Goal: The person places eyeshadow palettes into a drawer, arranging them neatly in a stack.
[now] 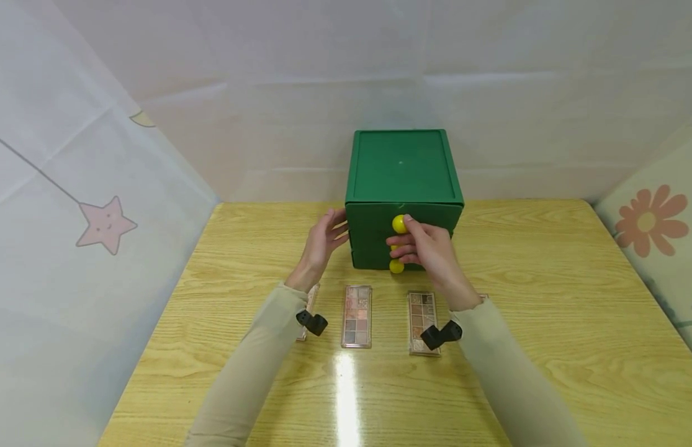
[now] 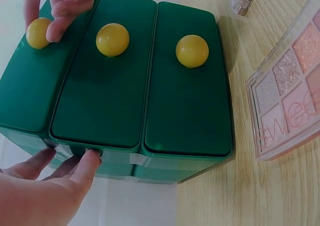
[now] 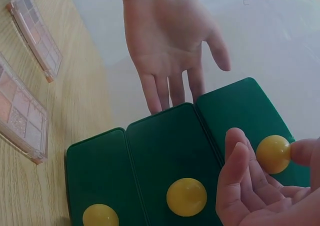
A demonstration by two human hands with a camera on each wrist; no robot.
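A green three-drawer box [image 1: 401,164] stands towards the back of the table, a yellow round knob on each drawer front. My right hand [image 1: 438,256] pinches the top drawer's knob [image 3: 273,154] between thumb and fingers. The middle knob [image 2: 112,39] and bottom knob [image 2: 192,51] are untouched. My left hand [image 1: 318,246] rests its extended fingertips against the box's left side; its palm [image 3: 167,41] shows in the right wrist view. From the head view, the drawers look closed, though my right hand covers part of the front.
Eyeshadow palettes lie in front of the box: one left of centre [image 1: 356,316], another right of centre [image 1: 417,313]. My left forearm partly hides a third palette [image 1: 312,298]. A pale cloth [image 1: 323,105] hangs behind the wooden table [image 1: 547,273].
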